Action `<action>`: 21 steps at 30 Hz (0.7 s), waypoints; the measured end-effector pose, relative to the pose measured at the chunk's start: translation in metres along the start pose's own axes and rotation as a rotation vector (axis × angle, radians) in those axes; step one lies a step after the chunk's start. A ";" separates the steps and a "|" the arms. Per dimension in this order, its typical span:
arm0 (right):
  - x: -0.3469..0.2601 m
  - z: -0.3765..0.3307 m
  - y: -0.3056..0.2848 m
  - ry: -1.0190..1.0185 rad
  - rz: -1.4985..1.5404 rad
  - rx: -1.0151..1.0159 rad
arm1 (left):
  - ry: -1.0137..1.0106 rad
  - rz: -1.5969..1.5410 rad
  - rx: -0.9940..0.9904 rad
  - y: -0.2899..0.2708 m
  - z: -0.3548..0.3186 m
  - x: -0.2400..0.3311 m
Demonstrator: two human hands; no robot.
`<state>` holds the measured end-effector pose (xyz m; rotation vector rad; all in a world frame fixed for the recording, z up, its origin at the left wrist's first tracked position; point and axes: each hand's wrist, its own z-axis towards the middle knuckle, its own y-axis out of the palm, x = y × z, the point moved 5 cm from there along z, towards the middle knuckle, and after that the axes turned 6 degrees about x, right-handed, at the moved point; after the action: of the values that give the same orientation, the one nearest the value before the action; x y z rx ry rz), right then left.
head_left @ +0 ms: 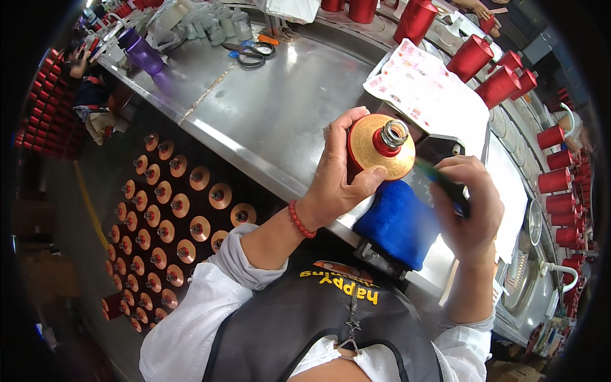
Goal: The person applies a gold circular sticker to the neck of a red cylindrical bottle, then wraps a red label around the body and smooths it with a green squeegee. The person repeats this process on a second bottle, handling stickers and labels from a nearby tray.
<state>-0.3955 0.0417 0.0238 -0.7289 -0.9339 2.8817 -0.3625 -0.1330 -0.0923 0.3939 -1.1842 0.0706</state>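
Observation:
In my left hand (335, 175), the fingers are wrapped round a red bottle (366, 145) with a gold shoulder, its metal coil-topped neck tilted up toward me. My right hand (476, 200) is closed on a slim dark tool (449, 186), its greenish tip close to the right edge of the gold shoulder. Motion blurs the tool, so its kind and any contact cannot be made out. Below the bottle lies a blue plush-covered pad (396, 223) at the bench edge.
The steel bench (254, 111) carries scissors (251, 56), a purple drinking bottle (141, 54) and clear bottles (223, 25). Patterned paper (414, 76) lies ahead of my hands. Red bottles (471, 57) stand along a curved conveyor. Many gold-topped bottles (164, 230) stand low at left.

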 end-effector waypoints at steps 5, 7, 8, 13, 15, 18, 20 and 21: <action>-0.018 0.017 0.019 -0.232 -0.227 -0.221 | 0.070 0.151 0.004 -0.002 -0.003 -0.005; -0.020 0.021 0.027 -0.243 -0.231 -0.239 | 0.084 0.162 0.003 -0.004 -0.003 -0.006; -0.020 0.022 0.030 -0.244 -0.235 -0.233 | 0.085 0.161 -0.002 -0.004 -0.003 -0.006; -0.026 0.026 0.034 -0.242 -0.282 -0.201 | 0.141 0.209 -0.013 -0.005 0.000 -0.006; -0.030 0.027 0.031 -0.239 -0.255 -0.229 | 0.168 0.164 -0.027 -0.004 0.000 -0.006; -0.029 0.027 0.035 -0.209 -0.278 -0.260 | 0.157 0.187 -0.008 -0.004 0.000 -0.009; -0.027 0.028 0.039 -0.200 -0.295 -0.212 | 0.146 0.177 -0.001 -0.004 0.001 -0.010; -0.026 0.027 0.042 -0.199 -0.299 -0.196 | 0.147 0.174 0.001 -0.004 0.001 -0.010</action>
<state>-0.3789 -0.0120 0.0307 -0.2790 -1.2418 2.6567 -0.3660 -0.1353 -0.1025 0.2809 -1.0710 0.2470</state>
